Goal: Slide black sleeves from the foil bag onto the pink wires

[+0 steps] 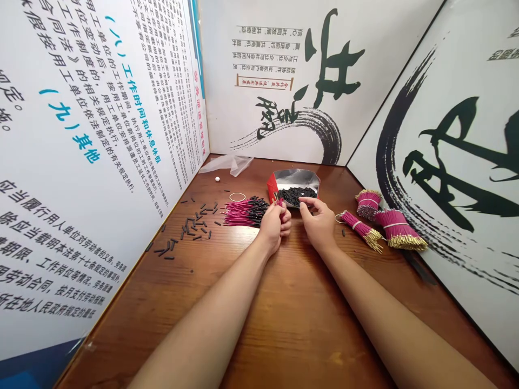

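Head view: we record two hands at the centre of the frame, above a brown wooden table (284,324).
Left hand (275,228): closed on a small bunch of pink wires (279,200), just below the tray.
Right hand (319,224): at the tray's lower right corner, thumb and forefinger extended; we cannot tell whether their tips meet or pinch anything.
Red tray (273,187): centre, silver inside, holding heaped black tubes (298,194).
Wire pile (244,212): left of the left hand, pink, black ends rightward.
Loose tubes (197,222): we find these scattered left of centre.
Banded bundles (395,227): three, right of centre, pink with gold-coloured ends.
Clear plastic (232,163): upper centre-left, crumpled, beside a panel.
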A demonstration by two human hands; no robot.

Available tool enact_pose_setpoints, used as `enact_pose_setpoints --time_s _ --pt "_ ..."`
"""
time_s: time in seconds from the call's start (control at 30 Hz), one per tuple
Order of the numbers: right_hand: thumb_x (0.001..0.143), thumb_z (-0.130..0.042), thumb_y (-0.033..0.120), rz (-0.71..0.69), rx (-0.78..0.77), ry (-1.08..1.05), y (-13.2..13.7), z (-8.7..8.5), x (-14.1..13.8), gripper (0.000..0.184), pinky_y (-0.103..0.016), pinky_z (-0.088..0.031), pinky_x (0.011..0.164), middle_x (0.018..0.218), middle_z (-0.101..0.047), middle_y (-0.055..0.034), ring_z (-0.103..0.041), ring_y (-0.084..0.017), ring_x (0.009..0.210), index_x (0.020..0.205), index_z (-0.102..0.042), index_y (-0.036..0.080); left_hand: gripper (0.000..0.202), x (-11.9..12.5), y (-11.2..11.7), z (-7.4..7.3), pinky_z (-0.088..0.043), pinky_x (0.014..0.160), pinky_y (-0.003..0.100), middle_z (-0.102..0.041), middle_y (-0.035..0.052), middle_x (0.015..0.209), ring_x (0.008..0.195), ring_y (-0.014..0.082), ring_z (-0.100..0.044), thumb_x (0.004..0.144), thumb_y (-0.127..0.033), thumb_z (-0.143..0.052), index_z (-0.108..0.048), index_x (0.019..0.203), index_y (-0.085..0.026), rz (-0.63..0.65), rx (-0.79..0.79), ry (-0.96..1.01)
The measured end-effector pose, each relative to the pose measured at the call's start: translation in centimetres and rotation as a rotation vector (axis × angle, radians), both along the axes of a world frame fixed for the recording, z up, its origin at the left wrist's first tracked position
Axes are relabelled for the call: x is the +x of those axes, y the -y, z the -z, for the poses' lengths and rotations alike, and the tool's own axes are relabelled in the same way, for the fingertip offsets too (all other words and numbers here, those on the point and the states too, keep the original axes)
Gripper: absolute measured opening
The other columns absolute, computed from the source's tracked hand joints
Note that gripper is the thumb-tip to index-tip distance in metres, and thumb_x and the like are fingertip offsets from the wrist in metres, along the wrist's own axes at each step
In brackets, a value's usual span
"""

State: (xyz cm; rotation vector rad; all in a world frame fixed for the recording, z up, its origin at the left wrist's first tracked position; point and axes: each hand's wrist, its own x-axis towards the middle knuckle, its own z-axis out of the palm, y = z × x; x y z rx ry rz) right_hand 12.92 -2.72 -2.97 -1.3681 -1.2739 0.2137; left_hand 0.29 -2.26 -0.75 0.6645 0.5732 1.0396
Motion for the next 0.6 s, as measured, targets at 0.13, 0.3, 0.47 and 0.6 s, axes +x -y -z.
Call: enact_pose_setpoints --time_s 0.13,0.3,0.47,0.6 --pt "0.079 -0.064 0.038 -0.018 -0.012 -0.109 -0.13 0.03 -0.09 0.022 -0.036 -0.05 0.075 0.084 -0.072 -0.006 -0.062 -0.019 0.075 0.086 -0.07 0.018 0.019 0.15 0.08 -0.02 -0.012 0.038 0.016 -0.035 -0.0098 0.055 0.036 0.0036 -0.023 0.07 -0.018 -0.052 -0.037 0.081 -0.023 -0.011 -0.001 -0.039" --pt "0.076 -0.063 0.034 -0.068 0.008 -0.174 -0.11 -0.13 -0.37 0.015 -0.032 -0.048 0.068 0.075 -0.067 -0.0024 -0.058 -0.017 0.069 0.081 -0.063 0.02 0.018 0.32 0.18 -0.09 -0.014 0.038 0.016 -0.036 -0.0099 0.057 0.037 0.0031 -0.025 0.074 -0.018 -0.053 -0.038 0.083 -0.022 -0.038 0.012 -0.054" --pt "0.074 -0.06 0.031 -0.111 0.012 -0.194 0.15 -0.34 -0.56 0.01 -0.032 -0.047 0.067 0.072 -0.064 -0.0013 -0.057 -0.017 0.069 0.077 -0.061 0.021 0.017 0.46 0.24 -0.24 -0.011 0.038 0.016 -0.036 -0.0101 0.058 0.037 0.0023 -0.024 0.076 -0.016 -0.053 -0.038 0.081 -0.022 -0.015 0.027 -0.104" --pt "0.075 -0.059 0.03 -0.119 0.009 -0.195 0.28 -0.42 -0.57 0.011 -0.034 -0.048 0.07 0.076 -0.066 -0.0027 -0.059 -0.018 0.071 0.079 -0.062 0.021 0.016 0.47 0.24 -0.34 -0.009 0.039 0.016 -0.034 -0.0102 0.057 0.037 0.002 -0.023 0.077 -0.018 -0.054 -0.038 0.08 -0.022 0.005 0.049 -0.142"
